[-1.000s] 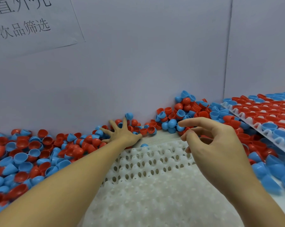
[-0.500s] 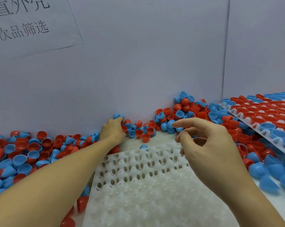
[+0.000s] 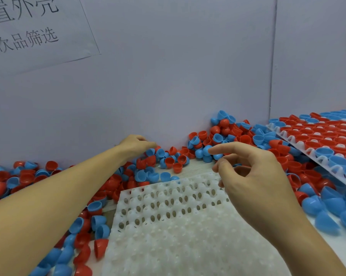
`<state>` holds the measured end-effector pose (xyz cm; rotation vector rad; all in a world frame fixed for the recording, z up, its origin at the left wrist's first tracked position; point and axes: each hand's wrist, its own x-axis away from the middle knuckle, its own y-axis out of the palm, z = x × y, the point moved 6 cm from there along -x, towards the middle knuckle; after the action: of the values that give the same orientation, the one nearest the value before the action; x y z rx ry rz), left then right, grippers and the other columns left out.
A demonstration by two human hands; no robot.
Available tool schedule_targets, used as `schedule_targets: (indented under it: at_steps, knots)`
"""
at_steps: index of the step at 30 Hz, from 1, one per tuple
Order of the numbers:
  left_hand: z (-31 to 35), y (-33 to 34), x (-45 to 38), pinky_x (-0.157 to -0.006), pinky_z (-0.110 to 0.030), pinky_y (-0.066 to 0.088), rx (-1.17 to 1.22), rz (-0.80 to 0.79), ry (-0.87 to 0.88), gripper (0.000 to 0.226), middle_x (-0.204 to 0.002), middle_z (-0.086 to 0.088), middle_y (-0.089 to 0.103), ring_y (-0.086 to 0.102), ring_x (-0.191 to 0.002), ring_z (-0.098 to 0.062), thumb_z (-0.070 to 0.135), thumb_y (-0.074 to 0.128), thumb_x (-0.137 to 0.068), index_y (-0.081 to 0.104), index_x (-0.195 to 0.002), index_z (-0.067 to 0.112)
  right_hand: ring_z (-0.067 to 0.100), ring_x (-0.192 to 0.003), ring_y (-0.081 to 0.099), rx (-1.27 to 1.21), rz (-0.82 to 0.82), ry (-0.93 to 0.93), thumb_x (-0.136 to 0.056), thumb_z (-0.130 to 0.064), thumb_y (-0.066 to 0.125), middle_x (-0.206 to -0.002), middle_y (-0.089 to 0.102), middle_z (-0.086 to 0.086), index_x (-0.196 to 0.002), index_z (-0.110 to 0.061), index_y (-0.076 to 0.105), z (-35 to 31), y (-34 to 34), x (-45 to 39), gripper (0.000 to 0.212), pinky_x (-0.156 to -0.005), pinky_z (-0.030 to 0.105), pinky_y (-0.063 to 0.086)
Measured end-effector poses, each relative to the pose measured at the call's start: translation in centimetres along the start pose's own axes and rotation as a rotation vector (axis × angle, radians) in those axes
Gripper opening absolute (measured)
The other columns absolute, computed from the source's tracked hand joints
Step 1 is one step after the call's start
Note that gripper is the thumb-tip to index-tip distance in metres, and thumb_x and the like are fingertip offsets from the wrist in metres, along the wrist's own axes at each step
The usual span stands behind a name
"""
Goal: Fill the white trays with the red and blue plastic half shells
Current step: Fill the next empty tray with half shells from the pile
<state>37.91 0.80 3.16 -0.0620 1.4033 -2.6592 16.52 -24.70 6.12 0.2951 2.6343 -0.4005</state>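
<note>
Head view: 1 empty white moulded plastic tray with rows of pegs and holes (image 3: 178, 226) lies flat on the tabletop (image 3: 335, 244) directly in front of the person, placed centrally, in my judgement so both hands can feed it from either side. Loose red and blue plastic half shells (image 3: 168, 158) are banked along the grey back wall (image 3: 168, 76) and down both sides of the tray, within reach. The left hand (image 3: 136, 145) is extended to the wall, fingers curled down into the pile; whether it grips a shell cannot be told. The right hand (image 3: 245, 170) hovers over the tray's far right corner, fingers loosely bent, holding nothing visible. A second white tray already filled with shells (image 3: 327, 140) is propped at the right, apparently set aside as finished. A printed paper notice (image 3: 28, 32) is fixed to the wall.
</note>
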Motion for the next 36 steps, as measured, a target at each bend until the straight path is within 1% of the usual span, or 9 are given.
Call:
schedule_targets:
  at_steps: [3, 6, 8, 12, 20, 24, 29, 31, 36]
  knots:
    - [-0.3, -0.6, 0.3, -0.120, -0.062, 0.014, -0.348, 0.124, -0.095, 0.057, -0.152, -0.018, 0.038, 0.029, -0.144, -0.042, 0.069, 0.055, -0.089, 0.052, -0.124, 0.025, 0.002, -0.064, 0.068, 0.007, -0.002, -0.005, -0.094, -0.010, 0.060, -0.074, 0.068, -0.014, -0.089, -0.043, 0.064, -0.1, 0.0, 0.0, 0.034, -0.053, 0.011, 0.051]
    - [-1.1, 1.7, 1.0, -0.120, -0.068, 0.004, -0.387, -0.096, -0.201, 0.106, -0.166, -0.025, -0.005, 0.000, -0.150, -0.054, 0.085, 0.049, -0.081, 0.011, -0.160, 0.025, 0.002, -0.064, 0.067, 0.019, 0.000, -0.015, -0.094, -0.010, 0.060, -0.074, 0.067, -0.014, -0.088, -0.044, 0.064, -0.3, 0.0, 0.0, 0.035, -0.053, 0.011, 0.052]
    - [-1.4, 4.0, 1.8, -0.123, -0.062, 0.010, -0.482, -0.286, -0.198, 0.118, -0.168, -0.020, -0.006, 0.002, -0.153, -0.049, 0.088, 0.047, -0.079, -0.006, -0.162, 0.023, 0.001, -0.064, 0.067, 0.016, -0.004, -0.017, -0.094, -0.010, 0.060, -0.074, 0.068, -0.014, -0.089, -0.043, 0.064, -0.3, 0.0, 0.1, 0.034, -0.052, 0.010, 0.050]
    - [-1.1, 6.1, 2.0, -0.120, -0.053, 0.027, -0.578, -0.345, -0.138, 0.104, -0.167, -0.016, 0.013, 0.025, -0.148, -0.041, 0.077, 0.051, -0.087, 0.004, -0.162, 0.024, 0.002, -0.065, 0.067, 0.016, -0.008, -0.014, -0.095, -0.009, 0.060, -0.072, 0.067, -0.015, -0.088, -0.044, 0.063, -0.2, 0.0, 0.1, 0.035, -0.052, 0.010, 0.051]
    - [-2.4, 7.3, 1.6, -0.119, -0.067, 0.012, -0.533, -0.202, -0.112, 0.079, -0.166, -0.019, 0.003, 0.001, -0.150, -0.052, 0.075, 0.039, -0.091, 0.015, -0.158, 0.041, 0.002, -0.065, 0.067, 0.035, -0.011, -0.025, -0.094, -0.010, 0.060, -0.077, 0.067, -0.023, -0.086, -0.045, 0.063, -0.2, 0.1, 0.1, 0.036, -0.056, 0.013, 0.054]
    - [-2.0, 6.7, 1.3, -0.117, -0.066, 0.016, -0.403, -0.085, -0.085, 0.069, -0.161, -0.020, 0.022, 0.012, -0.149, -0.047, 0.073, 0.030, -0.094, 0.028, -0.153, 0.038, 0.005, -0.066, 0.068, 0.018, -0.005, -0.026, -0.094, -0.010, 0.060, -0.079, 0.066, -0.026, -0.087, -0.044, 0.064, -0.1, 0.0, 0.0, 0.036, -0.057, 0.016, 0.056]
    - [-1.2, 7.2, 2.2, -0.121, -0.065, 0.004, -0.374, -0.267, -0.158, 0.110, -0.168, -0.020, -0.006, -0.004, -0.153, -0.048, 0.090, 0.042, -0.078, -0.001, -0.161, 0.032, 0.007, -0.067, 0.068, 0.020, -0.004, -0.026, -0.094, -0.010, 0.060, -0.078, 0.065, -0.028, -0.087, -0.045, 0.064, 0.0, 0.0, 0.0, 0.035, -0.056, 0.017, 0.057]
    - [-0.8, 7.6, 2.7, -0.121, -0.064, 0.011, -0.427, -0.298, -0.166, 0.113, -0.167, -0.021, -0.010, 0.002, -0.152, -0.050, 0.080, 0.055, -0.081, -0.007, -0.161, 0.030, 0.005, -0.066, 0.068, 0.031, -0.008, -0.027, -0.094, -0.010, 0.060, -0.077, 0.065, -0.027, -0.086, -0.045, 0.063, 0.0, 0.0, 0.0, 0.036, -0.057, 0.016, 0.056]
    - [0.0, 6.3, 2.8, -0.113, -0.062, 0.034, -0.423, -0.075, -0.108, 0.076, -0.158, -0.019, 0.021, 0.018, -0.144, -0.047, 0.047, 0.062, -0.093, 0.020, -0.155, 0.035, 0.004, -0.065, 0.068, 0.037, 0.000, -0.017, -0.094, -0.010, 0.060, -0.072, 0.067, -0.020, -0.085, -0.046, 0.063, 0.1, 0.0, 0.1, 0.037, -0.057, 0.015, 0.056]
